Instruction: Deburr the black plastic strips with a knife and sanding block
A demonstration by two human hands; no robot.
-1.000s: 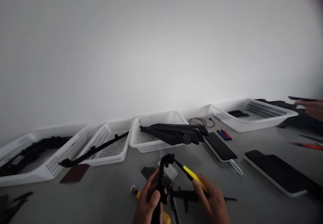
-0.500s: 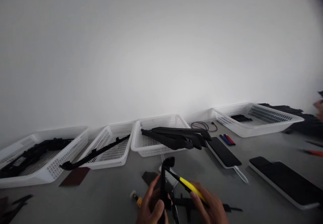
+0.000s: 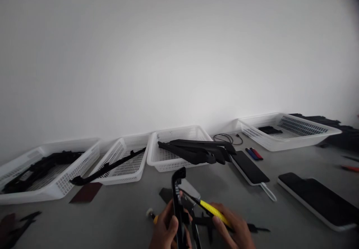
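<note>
**Two hands work a pointed tool against a narrow black frame piece at a grey table**

A black plastic frame piece [image 3: 176,193], long, thin and hooked at its top end, stands upright just above the table at the bottom centre of the head view. The left hand [image 3: 165,232] is wrapped around its lower part, thumb pressed on the near face. The right hand [image 3: 234,232] is closed on a yellow-handled tool [image 3: 211,211], held like a pen. Its dark, slim tip slants up and left to meet the frame piece's edge, just above the left thumb. Both hands are partly cut off by the bottom of the picture.

On the grey table [image 3: 120,219] just behind them lie a small silver box [image 3: 190,189] and flat black offcuts. Further back, four white mesh baskets line the wall. The middle basket [image 3: 153,155] holds long black parts [image 3: 199,150] that overhang its rim. To the right lie two black-faced flat panels, the nearer one [image 3: 249,168] beside a coiled cable [image 3: 226,138].

The risk, as I judge it, is a slip. The tip bears on a narrow edge very close to the left thumb, so a hard push could skid it into the fingers. The thin piece, gripped only low down, might also flex or crack.
</note>
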